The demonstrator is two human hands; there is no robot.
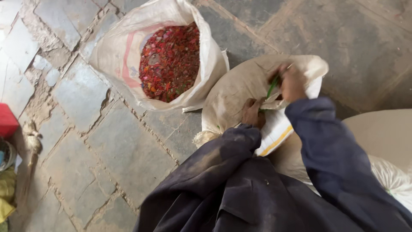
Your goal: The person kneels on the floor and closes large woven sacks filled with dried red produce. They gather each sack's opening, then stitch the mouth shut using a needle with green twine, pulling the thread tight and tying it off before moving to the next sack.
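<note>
A red block (7, 120) sits at the far left edge of the stone floor (107, 141), well left of the tan sack. Nearer, just left of the tan sack (240, 86) and touching it, an open white sack (120, 51) stands full of red flakes (171, 60). On the tan sack's closed mouth rests the left hand (253, 112), curled shut, pinching the cloth. Just right of it, the right hand (292, 83) is closed around a green strip (272, 87) that runs down toward the sack's mouth. Right of the tan sack, another pale sack (382, 137) lies partly behind the dark sleeve (334, 159).
</note>
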